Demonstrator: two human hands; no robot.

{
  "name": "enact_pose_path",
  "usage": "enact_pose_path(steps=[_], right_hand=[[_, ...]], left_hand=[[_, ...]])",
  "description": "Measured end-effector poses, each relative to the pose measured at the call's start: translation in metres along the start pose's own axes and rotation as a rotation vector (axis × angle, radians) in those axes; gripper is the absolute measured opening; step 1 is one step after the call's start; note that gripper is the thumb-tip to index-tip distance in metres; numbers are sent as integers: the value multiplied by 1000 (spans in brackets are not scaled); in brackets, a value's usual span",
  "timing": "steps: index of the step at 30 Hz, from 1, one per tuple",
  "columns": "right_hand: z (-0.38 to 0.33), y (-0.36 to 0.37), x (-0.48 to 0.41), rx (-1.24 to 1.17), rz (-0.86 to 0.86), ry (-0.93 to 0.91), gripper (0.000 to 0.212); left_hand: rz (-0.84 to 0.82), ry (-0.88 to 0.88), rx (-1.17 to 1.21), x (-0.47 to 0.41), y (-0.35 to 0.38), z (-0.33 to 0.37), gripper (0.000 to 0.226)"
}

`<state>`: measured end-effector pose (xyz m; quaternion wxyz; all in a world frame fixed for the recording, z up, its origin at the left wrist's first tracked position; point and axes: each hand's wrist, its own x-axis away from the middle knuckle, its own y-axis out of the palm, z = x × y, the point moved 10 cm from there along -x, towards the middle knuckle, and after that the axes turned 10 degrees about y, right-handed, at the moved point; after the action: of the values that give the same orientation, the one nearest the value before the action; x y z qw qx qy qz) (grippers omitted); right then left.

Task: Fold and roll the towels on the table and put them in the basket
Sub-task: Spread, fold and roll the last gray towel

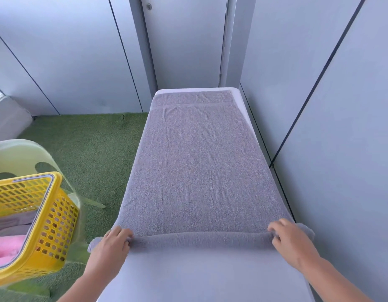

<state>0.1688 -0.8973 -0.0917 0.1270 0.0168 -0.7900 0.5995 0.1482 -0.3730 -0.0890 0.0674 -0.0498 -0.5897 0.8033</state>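
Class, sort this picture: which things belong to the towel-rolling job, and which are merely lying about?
Belong: grey towel, left hand and right hand gripping its rolled edge, table, yellow basket, pink towel inside it.
Lying about: pale green chair under the basket, green turf, door.

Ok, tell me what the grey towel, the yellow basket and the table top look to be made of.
Grey towel: terry cloth, probably cotton; matte, nubby pile that creases softly and rolls at the near edge.
Yellow basket: moulded plastic, slightly glossy, with a regular grid of holes in its wall.
Table top: smooth, pale, matte surface with rounded corners; likely plastic or laminate, cannot tell which.
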Motion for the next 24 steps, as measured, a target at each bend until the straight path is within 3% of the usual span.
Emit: enact_pose_path(steps=[7, 10, 12, 17, 21, 24], right_hand=[[7, 9, 3, 92, 33, -94, 36], [-2, 4, 1, 101, 19, -93, 19], [-4, 1, 1, 189, -21, -78, 19], [5, 4, 4, 224, -65, -11, 21], [0, -8, 1, 148, 62, 8, 11], [2, -19, -1, 18, 147, -1, 31]], left_hand=[[-161, 86, -67, 10, 13, 3, 49], [-159, 84, -90, 2, 12, 1, 35], [-157, 99, -119, 0, 13, 1, 18], [-86, 108, -195, 5, 4, 5, 26], [-56, 31, -147, -2, 0, -1, 16], [-16, -7, -55, -6, -3, 0, 23]])
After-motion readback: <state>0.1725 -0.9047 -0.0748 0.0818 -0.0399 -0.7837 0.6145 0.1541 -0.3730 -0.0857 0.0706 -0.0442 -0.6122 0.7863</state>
